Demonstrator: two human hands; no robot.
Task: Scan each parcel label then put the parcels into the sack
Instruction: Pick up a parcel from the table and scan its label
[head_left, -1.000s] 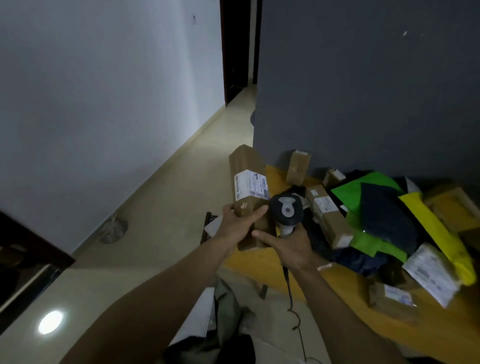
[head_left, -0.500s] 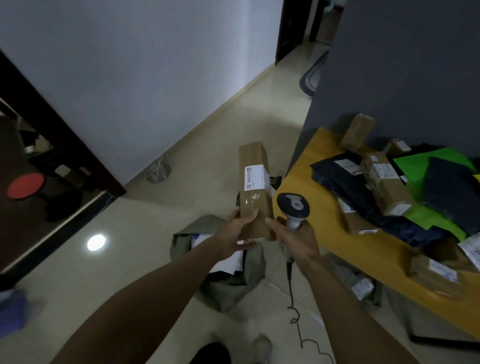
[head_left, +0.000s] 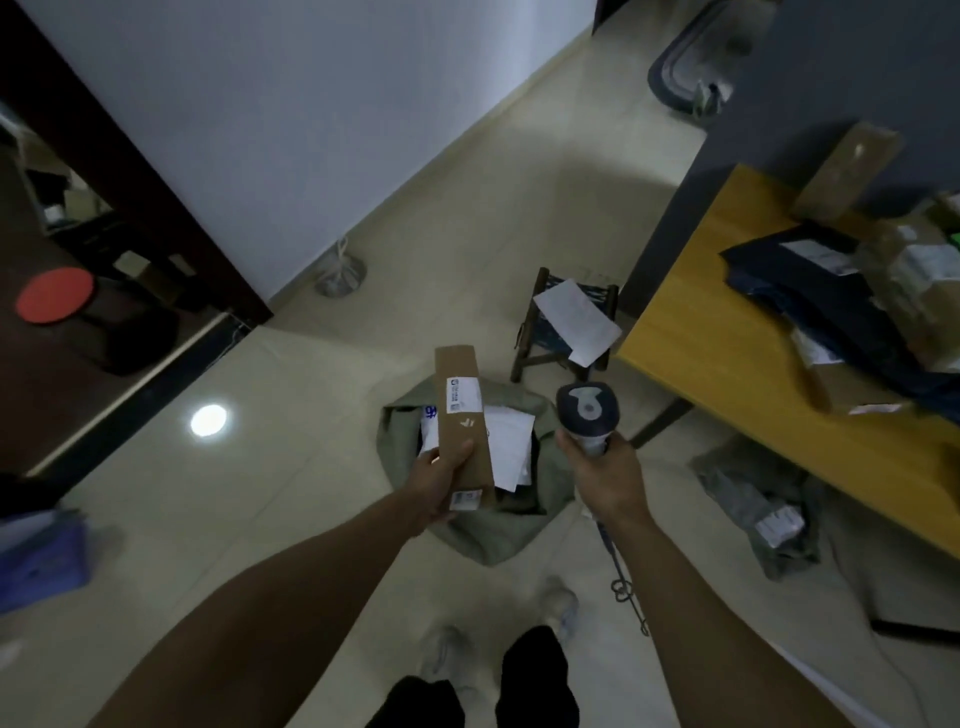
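left hand (head_left: 436, 483) grips the near end of a long cardboard box parcel (head_left: 464, 415), thumb on top, fingers curled underneath. box is held flat-ish, pointing away from the person, white shipping label (head_left: 464, 394) facing up, a second small label at the near end. right hand (head_left: 605, 478) is wrapped round the handle of a corded barcode scanner (head_left: 587, 410), head up, just right of the box and not touching it; its cable (head_left: 618, 571) hangs down to the floor. box sits directly over the open mouth of an olive sack (head_left: 483, 540) on the floor, which has white mailers (head_left: 506, 441) inside. just beyond the sack is a small wooden stool (head_left: 525, 332) with a white envelope (head_left: 576, 319) lying on it. yellow counter (head_left: 727, 332) to the right carries dark blue poly mailers (head_left: 810, 291) and more taped boxes, blurred, plus one cardboard box (head_left: 847, 171) leaning on the grey wall. a second grey-green sack (head_left: 753, 504) lies under the counter edge. person's shoes are visible at the bottom.
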